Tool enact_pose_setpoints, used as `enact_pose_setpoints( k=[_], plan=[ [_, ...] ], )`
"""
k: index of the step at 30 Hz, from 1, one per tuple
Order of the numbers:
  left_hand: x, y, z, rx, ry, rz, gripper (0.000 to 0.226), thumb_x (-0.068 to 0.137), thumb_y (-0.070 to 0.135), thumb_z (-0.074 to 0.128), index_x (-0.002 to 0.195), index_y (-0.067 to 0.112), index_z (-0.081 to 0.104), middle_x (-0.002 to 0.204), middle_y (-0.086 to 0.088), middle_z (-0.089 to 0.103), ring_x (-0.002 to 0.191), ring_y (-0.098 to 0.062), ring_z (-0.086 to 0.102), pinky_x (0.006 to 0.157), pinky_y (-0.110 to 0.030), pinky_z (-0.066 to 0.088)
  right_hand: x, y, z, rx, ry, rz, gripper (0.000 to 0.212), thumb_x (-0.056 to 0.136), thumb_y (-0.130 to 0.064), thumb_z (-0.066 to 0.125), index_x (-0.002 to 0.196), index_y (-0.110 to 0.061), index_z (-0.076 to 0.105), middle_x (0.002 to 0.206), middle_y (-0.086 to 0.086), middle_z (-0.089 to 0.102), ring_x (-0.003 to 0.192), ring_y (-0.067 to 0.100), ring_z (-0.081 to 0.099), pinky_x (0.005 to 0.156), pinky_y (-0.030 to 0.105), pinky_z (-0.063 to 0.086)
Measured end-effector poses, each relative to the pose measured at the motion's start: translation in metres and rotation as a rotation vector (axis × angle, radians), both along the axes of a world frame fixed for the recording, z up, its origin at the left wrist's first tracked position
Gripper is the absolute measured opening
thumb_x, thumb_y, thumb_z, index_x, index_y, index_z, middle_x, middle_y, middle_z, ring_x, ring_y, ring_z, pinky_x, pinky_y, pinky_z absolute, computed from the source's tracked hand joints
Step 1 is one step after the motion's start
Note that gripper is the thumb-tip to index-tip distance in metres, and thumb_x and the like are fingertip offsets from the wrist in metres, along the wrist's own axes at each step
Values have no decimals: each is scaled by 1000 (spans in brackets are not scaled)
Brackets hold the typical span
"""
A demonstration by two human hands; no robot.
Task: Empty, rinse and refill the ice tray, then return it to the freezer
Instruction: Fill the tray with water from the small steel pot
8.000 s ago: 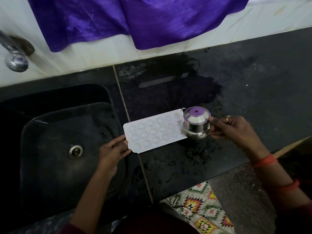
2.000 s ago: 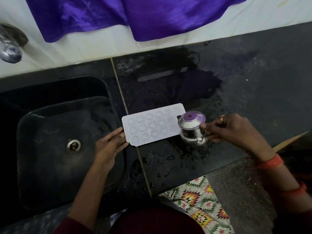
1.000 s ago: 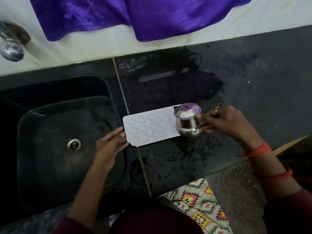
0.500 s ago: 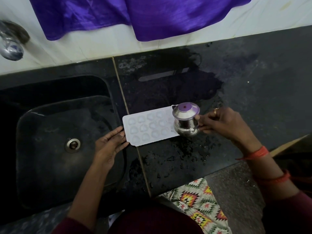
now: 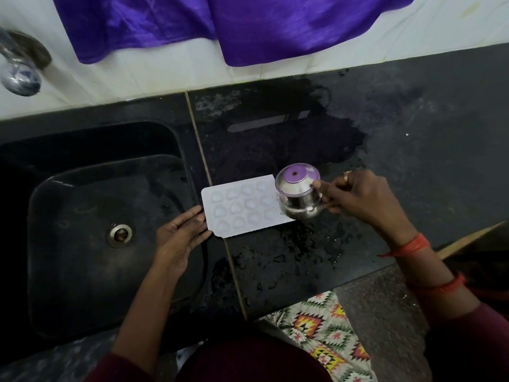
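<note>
The right hand (image 5: pixel 358 197) is closed around a small steel pot (image 5: pixel 298 195), pinching it at the neck and belly and holding it over the right end of the ice tray (image 5: pixel 242 206); the pot's mouth shows a purple reflection, and whether water is running from it cannot be told. The left hand (image 5: pixel 181 232) lies flat and open, its fingertips pressed to the tray's left short edge to steady it, gripping nothing. The tray sits on the dark desk (image 5: pixel 413 150), just right of the sink (image 5: pixel 82 216), with its left end reaching over the seam toward the basin. It is a white, thin, flat rectangle with three rows of shallow rounded pockets; most of them look glossy, which suggests water already in them, though the level is hard to judge. Going by this, emptying and rinsing look finished and refilling is under way, probably near its end at the right-hand pockets. Carrying the tray level to the freezer remains. Drops and a wide wet patch cover the desk around the tray. A purple cloth (image 5: pixel 248 23) hangs on the wall behind.
</note>
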State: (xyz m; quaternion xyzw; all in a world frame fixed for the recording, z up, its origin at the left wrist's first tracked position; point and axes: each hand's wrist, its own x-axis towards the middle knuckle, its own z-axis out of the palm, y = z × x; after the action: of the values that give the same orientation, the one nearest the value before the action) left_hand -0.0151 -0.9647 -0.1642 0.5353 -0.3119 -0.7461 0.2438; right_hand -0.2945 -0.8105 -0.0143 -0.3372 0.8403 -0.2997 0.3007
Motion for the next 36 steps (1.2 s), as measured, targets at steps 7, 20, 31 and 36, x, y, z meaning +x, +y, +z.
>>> enact_pose_setpoints(
  k=[7, 20, 31, 36],
  plan=[
    [-1, 1, 0, 13, 3, 9, 32, 91, 1, 67, 123, 5, 67, 101, -7, 79, 95, -20, 76, 72, -28, 63, -2, -4, 3, 37, 36, 24, 36, 89, -46, 70, 71, -15, 75, 62, -7, 74, 57, 3, 72, 53, 7, 51],
    [2, 1, 1, 18, 16, 17, 32, 93, 2, 66, 125, 3, 65, 105, -9, 78, 99, -22, 75, 76, -30, 63, -5, -16, 7, 95, 30, 45, 37, 89, -42, 72, 72, -9, 75, 63, -4, 75, 55, 4, 71, 50, 5, 47],
    [1, 0, 2, 17, 14, 15, 33, 93, 2, 66, 126, 3, 65, 102, -8, 78, 97, -22, 76, 74, -30, 63, -5, -17, 7, 118, 44, 68, 38, 88, -45, 71, 73, -10, 76, 63, -5, 75, 56, 3, 71, 54, 4, 48],
    [1, -2, 3, 19, 7, 10, 33, 93, 3, 66, 126, 3, 65, 104, -9, 78, 97, -23, 75, 75, -31, 63, -5, -18, 7, 122, 21, 59, 38, 88, -43, 71, 74, -8, 76, 65, -2, 76, 57, 4, 72, 55, 6, 51]
  ],
)
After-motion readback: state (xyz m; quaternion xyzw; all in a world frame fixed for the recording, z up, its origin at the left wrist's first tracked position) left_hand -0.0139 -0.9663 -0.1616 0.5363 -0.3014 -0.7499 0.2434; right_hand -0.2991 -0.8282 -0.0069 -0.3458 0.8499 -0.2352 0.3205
